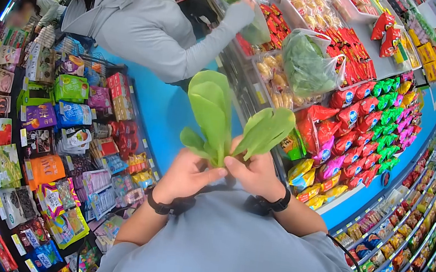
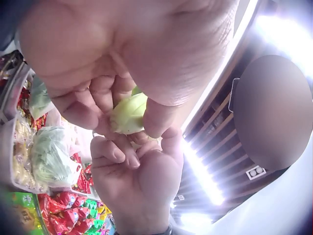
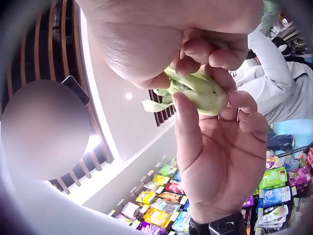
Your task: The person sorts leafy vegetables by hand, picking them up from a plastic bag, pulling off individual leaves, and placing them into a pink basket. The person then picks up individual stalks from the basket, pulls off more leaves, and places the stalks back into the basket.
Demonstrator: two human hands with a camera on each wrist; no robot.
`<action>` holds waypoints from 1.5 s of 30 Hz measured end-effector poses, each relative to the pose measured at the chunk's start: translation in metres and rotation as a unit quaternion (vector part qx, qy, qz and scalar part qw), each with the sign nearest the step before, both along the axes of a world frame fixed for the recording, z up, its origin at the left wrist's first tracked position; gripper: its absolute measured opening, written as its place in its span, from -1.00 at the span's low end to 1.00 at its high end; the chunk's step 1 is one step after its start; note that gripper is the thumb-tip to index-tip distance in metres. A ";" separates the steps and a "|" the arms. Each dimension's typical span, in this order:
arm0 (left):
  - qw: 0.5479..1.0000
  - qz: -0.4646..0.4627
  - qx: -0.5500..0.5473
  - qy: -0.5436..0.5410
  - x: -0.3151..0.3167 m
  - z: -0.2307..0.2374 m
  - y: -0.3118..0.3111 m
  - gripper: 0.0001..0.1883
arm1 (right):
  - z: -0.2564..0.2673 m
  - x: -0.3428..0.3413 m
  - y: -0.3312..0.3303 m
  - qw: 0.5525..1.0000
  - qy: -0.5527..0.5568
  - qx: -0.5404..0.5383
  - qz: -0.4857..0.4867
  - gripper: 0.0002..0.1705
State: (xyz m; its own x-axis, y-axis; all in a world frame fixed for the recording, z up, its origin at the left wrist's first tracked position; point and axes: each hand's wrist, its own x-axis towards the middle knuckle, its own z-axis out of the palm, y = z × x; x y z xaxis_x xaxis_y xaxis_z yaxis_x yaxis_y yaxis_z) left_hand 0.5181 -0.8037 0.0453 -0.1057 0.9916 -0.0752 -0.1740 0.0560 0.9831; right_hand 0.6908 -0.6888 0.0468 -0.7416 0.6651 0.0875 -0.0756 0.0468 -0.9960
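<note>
A small head of bok choy (image 1: 215, 116) is held in front of the chest, its green leaves fanned out into a left and a right bunch. My left hand (image 1: 186, 175) grips it at the stalks, thumb laid across from the left. From the other side my right hand (image 1: 254, 175) pinches the stalks, thumb on the near face. The pale base (image 2: 129, 115) shows between the fingers of both hands in the left wrist view. In the right wrist view, a thin pale stalk end sticks out sideways from the bok choy (image 3: 208, 95).
Another person (image 1: 139, 26) in a grey top stands ahead at the counter, handling a plastic bag. A bag of leafy greens (image 1: 307, 62) lies on snack trays at the right. Red snack packets (image 1: 347, 114) fill the bin below it. Packaged goods (image 1: 55, 117) line the left shelf.
</note>
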 end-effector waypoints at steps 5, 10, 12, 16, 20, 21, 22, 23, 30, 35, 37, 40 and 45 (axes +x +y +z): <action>0.998 -0.017 -0.025 0.055 -0.009 -0.006 -0.005 -0.69 | -0.005 -0.007 0.000 1.000 0.022 -0.008 -0.009 -0.75; 0.998 0.034 -0.039 0.023 -0.006 -0.001 -0.005 -0.71 | -0.003 -0.019 0.001 0.998 0.031 -0.030 -0.051 -0.69; 0.998 0.051 -0.038 0.018 -0.006 0.001 -0.004 -0.70 | -0.001 -0.020 0.000 0.996 0.022 -0.078 -0.047 -0.70; 0.997 0.073 -0.019 0.027 -0.008 -0.007 -0.005 -0.66 | 0.004 -0.024 -0.001 0.989 0.015 -0.136 -0.051 -0.71; 0.996 0.083 -0.002 0.020 -0.008 -0.007 -0.005 -0.65 | 0.009 -0.025 0.002 0.986 0.023 -0.159 -0.036 -0.75; 0.997 0.072 -0.016 0.011 -0.010 -0.007 -0.006 -0.64 | 0.012 -0.027 0.001 0.984 0.033 -0.173 -0.038 -0.77; 0.998 0.062 -0.031 0.003 -0.013 -0.007 -0.007 -0.63 | 0.015 -0.028 0.000 0.981 0.044 -0.187 -0.039 -0.78; 0.998 0.052 -0.045 -0.005 -0.015 -0.007 -0.008 -0.61 | 0.019 -0.029 0.000 0.977 0.058 -0.205 -0.024 -0.78; 0.993 0.040 -0.009 -0.107 -0.017 -0.025 -0.010 -0.52 | 0.013 -0.031 -0.003 0.970 0.052 -0.239 0.003 -0.80; 0.991 0.045 -0.013 -0.129 -0.016 -0.028 -0.011 -0.53 | 0.016 -0.030 -0.004 0.968 0.054 -0.245 0.013 -0.82; 0.989 0.051 -0.009 -0.136 -0.014 -0.027 -0.011 -0.54 | 0.014 -0.030 -0.003 0.970 0.032 -0.242 0.016 -0.82; 0.989 0.062 -0.013 -0.134 -0.013 -0.021 -0.008 -0.57 | 0.011 -0.030 -0.004 0.979 0.051 -0.199 0.012 -0.80; 0.989 0.072 -0.031 -0.125 -0.014 -0.014 -0.005 -0.63 | 0.021 -0.029 0.004 1.000 0.005 0.022 0.011 -0.86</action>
State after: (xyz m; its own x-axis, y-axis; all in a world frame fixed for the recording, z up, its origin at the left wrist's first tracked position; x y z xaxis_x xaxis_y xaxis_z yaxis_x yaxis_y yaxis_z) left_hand 0.5041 -0.8083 0.0312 -0.2149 0.9604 -0.1775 -0.4216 0.0727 0.9038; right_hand 0.6617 -0.6853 0.0682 -0.7556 0.6433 0.1235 -0.0865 0.0890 -0.9923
